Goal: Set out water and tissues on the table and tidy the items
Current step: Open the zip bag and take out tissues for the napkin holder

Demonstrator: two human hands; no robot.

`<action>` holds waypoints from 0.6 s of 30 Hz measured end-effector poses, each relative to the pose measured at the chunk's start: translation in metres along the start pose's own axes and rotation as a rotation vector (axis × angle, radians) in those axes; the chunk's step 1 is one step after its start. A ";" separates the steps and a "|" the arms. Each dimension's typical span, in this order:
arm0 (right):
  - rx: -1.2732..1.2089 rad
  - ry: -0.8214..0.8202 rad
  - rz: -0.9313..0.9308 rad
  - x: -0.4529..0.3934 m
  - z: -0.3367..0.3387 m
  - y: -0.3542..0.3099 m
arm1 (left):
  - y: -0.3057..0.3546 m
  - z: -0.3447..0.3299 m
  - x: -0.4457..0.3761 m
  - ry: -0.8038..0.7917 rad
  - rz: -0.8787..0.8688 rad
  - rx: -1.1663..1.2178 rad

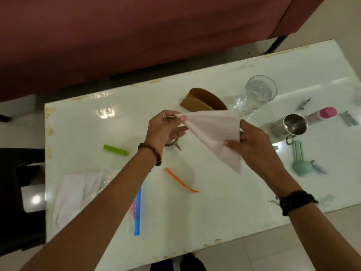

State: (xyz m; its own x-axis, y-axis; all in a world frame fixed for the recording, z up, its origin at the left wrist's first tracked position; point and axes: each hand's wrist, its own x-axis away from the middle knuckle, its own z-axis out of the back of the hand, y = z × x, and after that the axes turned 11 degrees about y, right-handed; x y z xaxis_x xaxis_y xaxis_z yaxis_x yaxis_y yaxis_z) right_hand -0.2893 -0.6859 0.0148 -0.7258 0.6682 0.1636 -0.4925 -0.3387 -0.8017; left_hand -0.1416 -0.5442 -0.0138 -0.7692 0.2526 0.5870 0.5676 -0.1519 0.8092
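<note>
From the head camera, looking down on a white table (195, 212), both hands hold one tissue (213, 132) up in the air above the middle of the tabletop, folded into a rough triangle. The left hand (164, 128) pinches the far-left corner between thumb and forefinger, the other fingers curled loosely beneath; the right hand (252, 141) grips the right edge, thumb on the near face and fingers curled round behind it, and the lower point of the tissue hangs free. Just behind the tissue stands a brown holder (205, 99), open at the top and seemingly empty, and beside that a glass of water (256, 93), so the water looks already set out. A steel cup (293, 125) stands to the right of the hands, and a second small metal object sits partly hidden under the left hand; I cannot tell what it is. The plastic pack of tissues (78, 190) lies at the near-left corner, with a green marker (116, 150) and an orange strip (181, 180) loose on the table. The step in hand appears to be folding the tissue for the holder. To do it well, the corners should be matched before creasing, the grip kept light so the thin sheet does not tear, and the fold pressed flat before it is slotted upright into the holder, keeping clear of the glass.
</note>
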 end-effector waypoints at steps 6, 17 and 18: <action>0.182 0.268 0.263 -0.044 0.000 -0.004 | 0.008 -0.045 -0.029 0.191 -0.039 -0.059; 0.274 0.198 0.308 -0.090 -0.033 0.019 | 0.001 -0.099 -0.051 0.119 0.040 -0.419; 0.282 0.220 0.288 -0.090 -0.036 0.020 | 0.003 -0.100 -0.052 0.092 0.021 -0.457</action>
State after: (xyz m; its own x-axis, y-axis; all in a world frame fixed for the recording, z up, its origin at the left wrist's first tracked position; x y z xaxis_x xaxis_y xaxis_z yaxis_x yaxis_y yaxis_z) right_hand -0.2166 -0.7292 -0.0367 -0.7478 0.6351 -0.1934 -0.4195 -0.6779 -0.6037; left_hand -0.1295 -0.6529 -0.0391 -0.7931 0.1625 0.5870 0.4120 -0.5666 0.7136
